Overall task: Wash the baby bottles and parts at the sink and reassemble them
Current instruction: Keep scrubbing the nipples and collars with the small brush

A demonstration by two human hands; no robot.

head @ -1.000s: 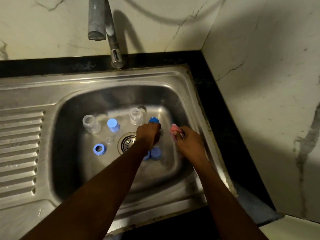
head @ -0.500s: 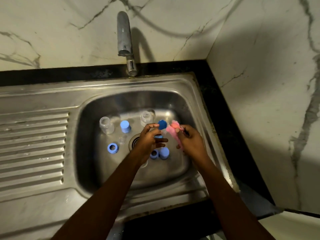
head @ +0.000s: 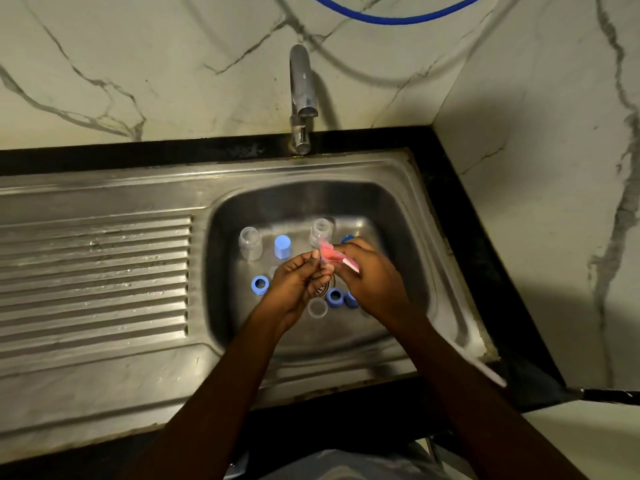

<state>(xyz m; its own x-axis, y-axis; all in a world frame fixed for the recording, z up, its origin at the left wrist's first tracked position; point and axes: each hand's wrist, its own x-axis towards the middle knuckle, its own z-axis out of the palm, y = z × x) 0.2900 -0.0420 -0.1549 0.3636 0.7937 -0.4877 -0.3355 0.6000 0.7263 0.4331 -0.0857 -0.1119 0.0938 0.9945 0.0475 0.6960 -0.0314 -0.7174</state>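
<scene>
Left hand (head: 294,278) is up off the basin floor, where it was a second ago among the blue parts, and now meets my right hand (head: 370,278) in mid-air over the drain. The pink item (head: 334,256) has come in with the right hand from further right and sits between both hands.

Reading of that: no bottle part is in hand. Both hands are busy with the pink item. It looks like a small packet or a scrap of cloth; I cannot tell which. I judge this as preparation for washing, not washing itself. No water shows under the tap (head: 302,95), well beyond my hands.

Pose:
- Right hand: fingers curled round the pink item's body, knuckles up, wrist angled in from the right.
- Left hand: thumb and fingertips pinch the item's near end, palm turned toward the right hand.
- Both forearms reach down into the sink (head: 311,168) and converge.

Where the task's things lie, all loose on the basin floor:
- First clear bottle (head: 250,243) and blue cap (head: 282,246), beyond and left of my left hand.
- Second clear bottle (head: 322,232), just beyond the fingertips.
- Blue ring (head: 260,285), just left of the left hand.
- Second blue ring (head: 335,297) and clear ring (head: 318,308), beneath and between the wrists.

Nothing is reassembled yet.
</scene>
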